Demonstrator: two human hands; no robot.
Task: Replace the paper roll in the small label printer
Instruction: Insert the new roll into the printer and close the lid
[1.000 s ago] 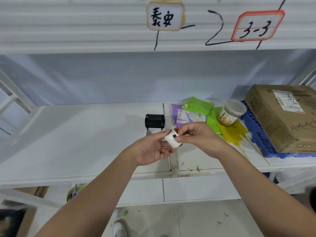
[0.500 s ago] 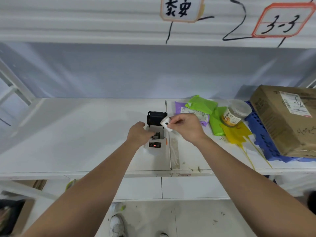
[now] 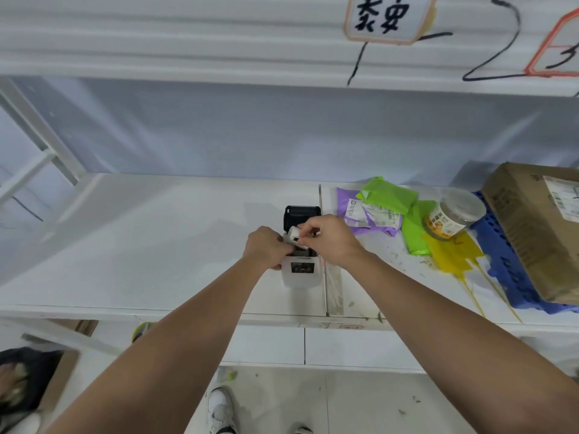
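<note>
A small white label printer [image 3: 301,273] with a dark front panel stands on the white shelf [image 3: 150,245]. Its black lid [image 3: 301,215] is tipped open at the back. A white paper roll [image 3: 296,237] sits right over the open bay, pinched in the fingers of my right hand [image 3: 332,241]. My left hand [image 3: 266,247] grips the printer's left side. The bay itself is mostly hidden behind both hands.
To the right lie purple [image 3: 369,214], green [image 3: 391,198] and yellow bags [image 3: 451,255], a clear lidded jar [image 3: 454,217], a blue plastic tray [image 3: 504,270] and a cardboard box [image 3: 539,227]. An upper shelf beam [image 3: 219,42] hangs overhead. A seam [image 3: 326,296] divides the shelf boards.
My right hand has carried the roll from in front of me forward and down onto the open printer. My left hand let go of the roll and took hold of the printer's side.
</note>
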